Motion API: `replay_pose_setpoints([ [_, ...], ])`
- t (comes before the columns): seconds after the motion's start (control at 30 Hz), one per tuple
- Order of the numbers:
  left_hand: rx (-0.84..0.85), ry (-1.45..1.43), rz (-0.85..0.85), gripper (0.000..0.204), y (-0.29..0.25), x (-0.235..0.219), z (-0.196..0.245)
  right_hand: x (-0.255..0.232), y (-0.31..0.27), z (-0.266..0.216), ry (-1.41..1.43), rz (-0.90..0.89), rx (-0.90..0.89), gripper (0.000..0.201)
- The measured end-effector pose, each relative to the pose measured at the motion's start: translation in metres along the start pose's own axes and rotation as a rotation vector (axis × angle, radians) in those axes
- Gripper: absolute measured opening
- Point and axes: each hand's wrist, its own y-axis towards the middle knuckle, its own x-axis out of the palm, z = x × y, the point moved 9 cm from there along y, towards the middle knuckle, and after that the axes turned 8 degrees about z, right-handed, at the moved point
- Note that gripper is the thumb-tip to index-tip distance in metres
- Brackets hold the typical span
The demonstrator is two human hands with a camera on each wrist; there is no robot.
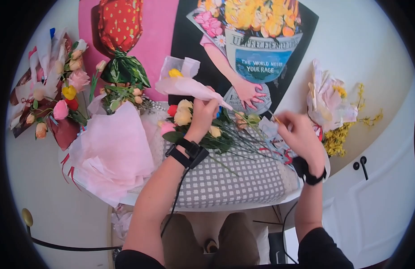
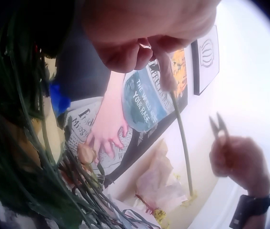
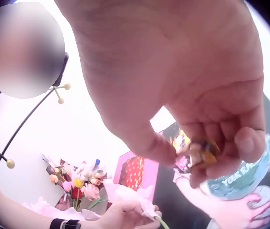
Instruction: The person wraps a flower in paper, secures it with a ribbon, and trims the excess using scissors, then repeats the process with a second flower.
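My left hand pinches the lower end of pink paper wrapped round a yellow flower. From the paper, a long green stem points down in the left wrist view, free of the blades. My right hand grips small scissors, whose two pointed blades stand slightly apart. Their yellowish handle is partly hidden by the fingers in the right wrist view. Below and beside the left hand lie loose flowers, among them a cream rose and a pink one.
Pink wrapping sheets lie at the left of the checked cloth. Wrapped bouquets stand at far left and at right. Loose stems spread across the cloth's back. Two posters rise behind; a black cable hangs by each arm.
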Motion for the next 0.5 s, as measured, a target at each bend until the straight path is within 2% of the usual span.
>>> replay_pose_setpoints([
  [0.07,-0.024,0.010,0.014,0.019,0.004,-0.006,-0.008,0.023,0.028,-0.004,0.285,0.077,-0.166,0.024],
  [0.13,-0.040,0.045,-0.044,0.019,0.006,-0.006,-0.010,0.048,0.050,-0.010,0.518,0.110,-0.187,0.024],
  [0.17,-0.053,0.041,-0.048,0.021,0.007,-0.007,-0.012,0.060,0.056,-0.005,0.529,0.112,-0.176,0.024],
  [0.23,-0.091,0.002,-0.024,0.019,0.006,-0.008,-0.014,0.101,0.062,0.002,0.569,-0.144,-0.147,0.028],
  [0.27,-0.120,-0.048,0.003,0.017,0.006,-0.010,-0.015,0.107,0.062,0.008,0.583,-0.142,-0.142,0.028],
  [0.33,-0.117,-0.050,-0.009,0.017,0.009,-0.012,-0.011,0.135,0.057,0.027,0.745,-0.273,0.043,0.040],
  [0.37,-0.117,-0.068,-0.025,0.017,0.008,-0.010,-0.011,0.141,0.056,0.035,0.750,-0.197,0.086,0.048],
  [0.4,-0.136,-0.056,-0.031,0.017,0.008,-0.009,-0.014,0.146,0.055,0.041,0.763,-0.191,0.104,0.048],
  [0.5,-0.108,-0.053,0.006,0.017,0.009,-0.011,-0.008,0.146,0.055,0.042,0.698,-0.146,0.002,0.055],
])
